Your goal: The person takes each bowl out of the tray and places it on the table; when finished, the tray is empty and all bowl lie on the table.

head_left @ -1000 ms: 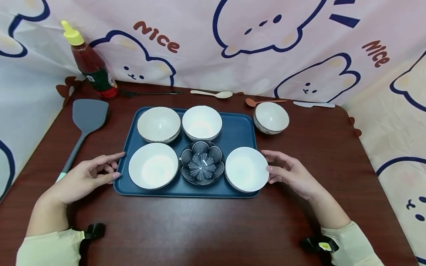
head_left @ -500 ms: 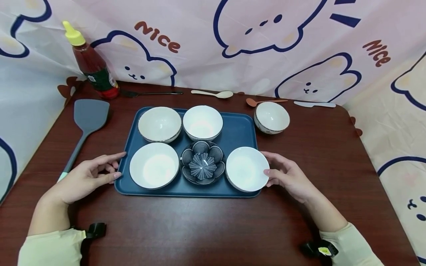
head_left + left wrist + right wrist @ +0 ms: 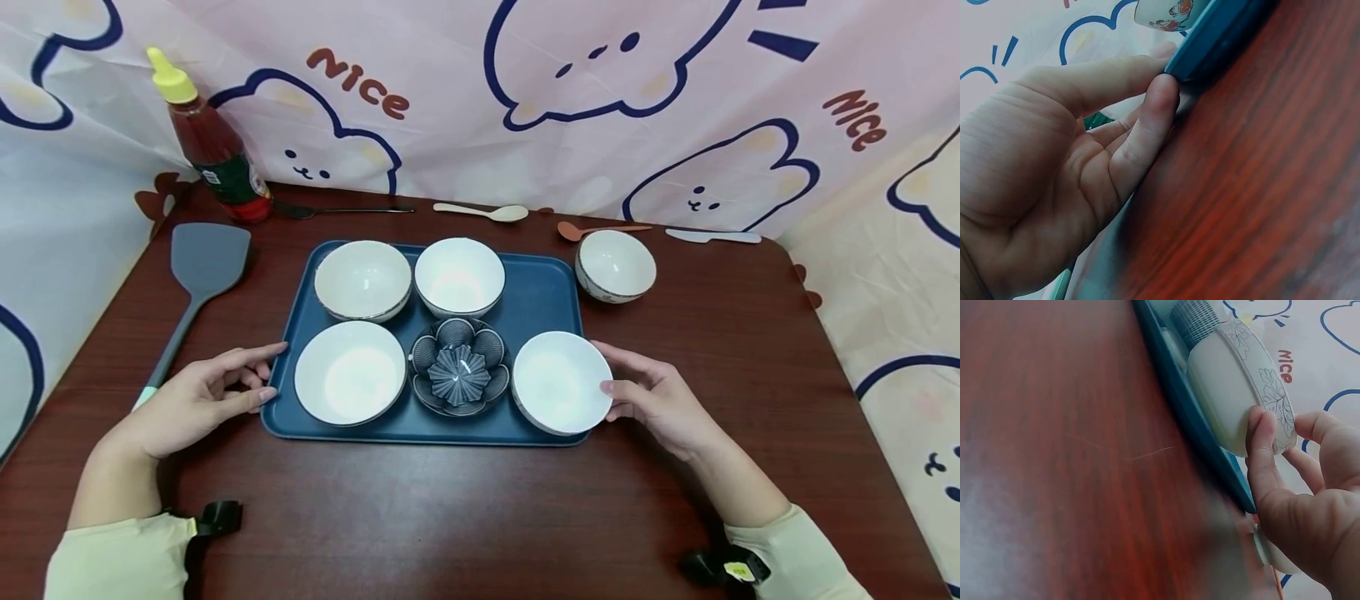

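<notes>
A blue tray (image 3: 536, 287) lies on the table, and my left hand (image 3: 191, 400) pinches its left rim between thumb and fingers. In the left wrist view the thumb and a finger (image 3: 1159, 103) meet at the tray's edge. My right hand (image 3: 660, 400) holds the outer side of a white bowl (image 3: 562, 383) at the tray's right front corner. The right wrist view shows a grey leaf pattern on this bowl (image 3: 1222, 394). Beside it sits a dark flower-shaped bowl (image 3: 460, 367). Another white bowl (image 3: 350, 373) stands at the front left, with two more bowls (image 3: 363, 281) behind.
A small bowl (image 3: 616, 267) stands right of the tray. Along the back lie a black fork (image 3: 345, 210), a white spoon (image 3: 483, 212), an orange spoon (image 3: 600, 230) and a white knife (image 3: 712, 237). A grey spatula (image 3: 208, 262) and a sauce bottle (image 3: 217, 150) are at left.
My right thumb and fingers have settled more closely against the white bowl's side. My left hand stays at the tray's rim. The whole head view shifts slightly.
</notes>
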Motion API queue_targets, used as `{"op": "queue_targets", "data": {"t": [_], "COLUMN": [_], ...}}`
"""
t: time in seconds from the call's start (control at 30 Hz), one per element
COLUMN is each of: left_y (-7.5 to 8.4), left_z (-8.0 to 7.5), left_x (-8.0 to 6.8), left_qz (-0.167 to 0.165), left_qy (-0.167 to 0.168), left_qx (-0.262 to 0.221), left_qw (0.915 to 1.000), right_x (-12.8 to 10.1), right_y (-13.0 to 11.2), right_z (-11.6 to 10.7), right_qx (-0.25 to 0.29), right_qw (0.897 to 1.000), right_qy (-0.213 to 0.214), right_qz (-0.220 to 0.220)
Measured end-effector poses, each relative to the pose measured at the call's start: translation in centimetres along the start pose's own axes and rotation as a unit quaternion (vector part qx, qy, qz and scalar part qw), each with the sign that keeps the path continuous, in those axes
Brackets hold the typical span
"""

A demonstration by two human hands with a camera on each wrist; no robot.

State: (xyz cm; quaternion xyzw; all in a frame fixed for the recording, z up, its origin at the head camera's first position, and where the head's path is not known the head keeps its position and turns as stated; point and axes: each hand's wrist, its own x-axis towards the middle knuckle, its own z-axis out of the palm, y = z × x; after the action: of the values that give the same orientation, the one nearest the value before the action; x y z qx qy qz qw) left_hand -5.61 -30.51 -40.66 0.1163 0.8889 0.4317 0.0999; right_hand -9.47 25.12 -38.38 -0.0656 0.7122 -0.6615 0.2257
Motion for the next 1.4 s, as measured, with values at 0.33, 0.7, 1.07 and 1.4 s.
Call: {"op": "queue_targets", "data": {"t": [0.33,0.7,1.07,1.4], "left_y": [0.0,0.1,0.2,0.2], "left_z": [0.3,0.1,-0.3,-0.1], "left_x": [0.5,0.6,0.1,-0.1], "left_qz": [0.012,-0.001,-0.006,-0.003], "left_qy": [0.001,-0.004,-0.006,-0.006], "left_qx": [-0.011,-0.007,-0.004,-0.015], "left_qw": [0.9999,1.0000,1.0000,0.9999], "right_x": [-1.4,-2.5,-3.0,-3.1], "right_y": [-1.2,-1.0,-0.6,-0.4], "right_z": [-1.4,-4.4,-7.4,-10.5], "right_qx": [0.020,0.047,0.115,0.173], "right_qw": [0.999,0.997,0.988,0.978], "right_qy": [0.018,0.046,0.079,0.095], "right_qz": [-0.025,-0.044,-0.060,-0.062]}}
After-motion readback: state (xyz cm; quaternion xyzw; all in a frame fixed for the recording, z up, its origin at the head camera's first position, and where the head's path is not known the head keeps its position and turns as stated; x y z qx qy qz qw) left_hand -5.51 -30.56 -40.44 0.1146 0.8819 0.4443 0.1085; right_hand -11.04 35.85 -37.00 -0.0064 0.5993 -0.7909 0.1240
